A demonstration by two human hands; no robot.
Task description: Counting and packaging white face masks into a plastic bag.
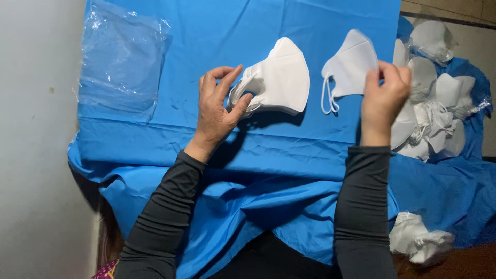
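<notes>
The left hand (216,111) pinches a stack of white masks (279,80) at its ear-loop end, fingers closed around it; the right hand (383,101) grips a single mask (351,64) by its edge, just beside the stack; aligning the folds before laying it on seems wise.

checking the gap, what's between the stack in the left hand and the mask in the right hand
Only bare blue cloth lies between the stack of masks and the single mask, in the head view.

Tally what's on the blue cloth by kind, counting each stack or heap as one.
Stack of white masks under the left hand: 1
Single white mask in the right hand: 1
Loose mask heap: 1
Clear plastic bags: 1 pile
Total: 4
</notes>
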